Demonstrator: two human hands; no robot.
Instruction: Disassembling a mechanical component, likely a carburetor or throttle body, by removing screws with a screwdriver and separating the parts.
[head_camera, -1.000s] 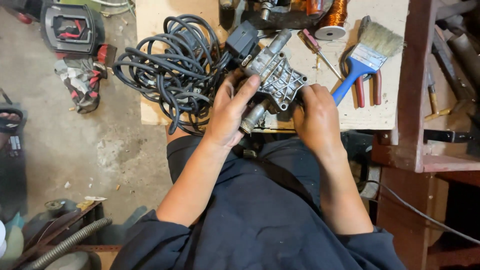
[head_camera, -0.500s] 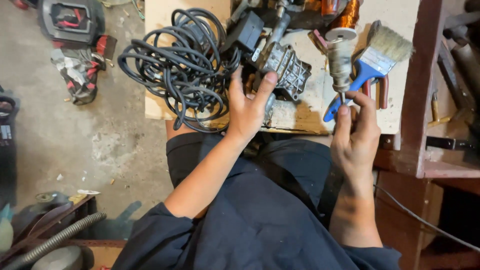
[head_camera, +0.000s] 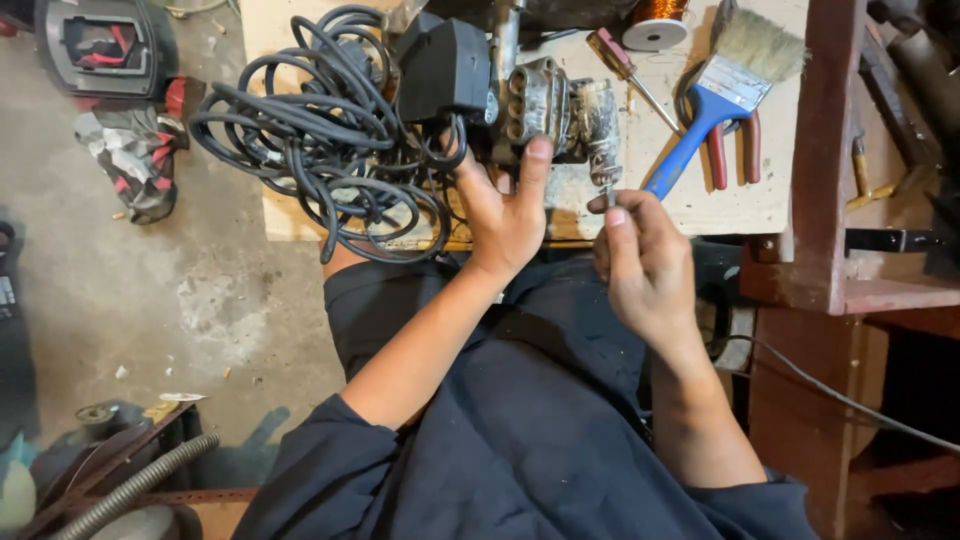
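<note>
Now our right hand (head_camera: 645, 265) has let go of the metal pump part (head_camera: 555, 110) & pinches a tiny bolt (head_camera: 611, 190) just beside it, while left hand (head_camera: 505, 215) fingers press it on the bench (head_camera: 720, 200).

Even soft daylight, sharp, no glare.

Black coiled cable (head_camera: 320, 150) at upper left; grey metal pump block (head_camera: 555, 105) at top centre; blue-handled paintbrush (head_camera: 725, 90) and red-handled pliers (head_camera: 735, 160) at upper right.
</note>
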